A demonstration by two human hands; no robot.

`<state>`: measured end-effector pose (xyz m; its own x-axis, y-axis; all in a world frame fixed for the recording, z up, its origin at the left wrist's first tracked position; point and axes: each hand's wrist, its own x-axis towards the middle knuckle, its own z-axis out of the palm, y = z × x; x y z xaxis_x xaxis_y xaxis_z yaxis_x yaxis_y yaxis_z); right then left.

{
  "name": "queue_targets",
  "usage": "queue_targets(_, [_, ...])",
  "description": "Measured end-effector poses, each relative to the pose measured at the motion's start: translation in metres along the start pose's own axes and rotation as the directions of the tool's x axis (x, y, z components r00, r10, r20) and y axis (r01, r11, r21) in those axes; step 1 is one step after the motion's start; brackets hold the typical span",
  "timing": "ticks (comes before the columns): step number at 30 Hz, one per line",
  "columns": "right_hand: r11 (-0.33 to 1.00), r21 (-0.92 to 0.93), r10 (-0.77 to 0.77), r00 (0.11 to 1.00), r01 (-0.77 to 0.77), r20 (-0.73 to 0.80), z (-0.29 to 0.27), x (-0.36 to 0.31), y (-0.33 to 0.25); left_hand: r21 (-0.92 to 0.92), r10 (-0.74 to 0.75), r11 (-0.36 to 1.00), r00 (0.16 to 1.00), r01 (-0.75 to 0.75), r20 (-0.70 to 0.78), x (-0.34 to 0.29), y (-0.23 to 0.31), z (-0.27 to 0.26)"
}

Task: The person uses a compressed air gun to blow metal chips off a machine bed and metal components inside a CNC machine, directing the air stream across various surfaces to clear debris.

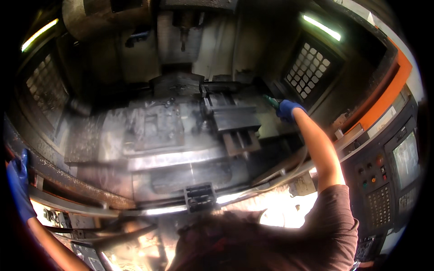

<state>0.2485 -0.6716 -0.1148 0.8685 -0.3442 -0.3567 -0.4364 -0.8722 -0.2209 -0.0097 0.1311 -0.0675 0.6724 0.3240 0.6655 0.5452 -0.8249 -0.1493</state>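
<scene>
My right hand point(287, 110), in a blue glove, reaches into a milling machine with its fingers closed around a green blow gun point(271, 101). The blow gun points up and left, and its details are blurred. Below the hand, a thin hose point(302, 158) hangs in a curve. A machine vise point(235, 119) sits just left of the blow gun on the machine table point(176, 160). At the far left rim, my left hand point(19, 178), also blue-gloved, rests by the door frame with a finger stretched upward. The rest of its fingers are partly hidden.
Above the table hangs the spindle with a cutting tool point(183, 38). A dark fixture plate point(153, 124) lies left of the vise. An orange door edge point(384, 101) and a control panel point(379, 180) stand at the right. The front sill point(172, 210) crosses before my body.
</scene>
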Motion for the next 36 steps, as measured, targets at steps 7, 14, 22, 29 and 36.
queue_targets(7, [0.993,0.110,-0.029,0.995,0.040,-0.099,0.034,0.023,0.038,-0.144,0.001,0.989,0.988,0.021,0.153,0.002,0.008,-0.014])
queue_targets(14, [0.909,0.372,-0.236,0.968,0.189,0.086,0.109,-0.043,0.000,-0.028,-0.061,0.997,0.960,0.071,0.274,-0.002,0.070,-0.078])
queue_targets(22, [0.947,0.100,-0.320,0.914,0.304,0.249,0.218,-0.074,-0.083,-0.035,0.011,0.999,0.993,-0.007,0.120,-0.011,0.074,-0.080])
queue_targets(29, [0.930,0.365,-0.184,0.925,0.054,0.332,0.278,-0.045,-0.114,-0.006,-0.078,0.996,0.956,0.083,0.284,-0.006,0.090,-0.097])
queue_targets(36, [0.942,0.331,-0.217,0.864,0.063,0.454,0.284,0.002,-0.126,-0.050,-0.082,0.993,0.948,0.103,0.308,-0.007,0.093,-0.105])
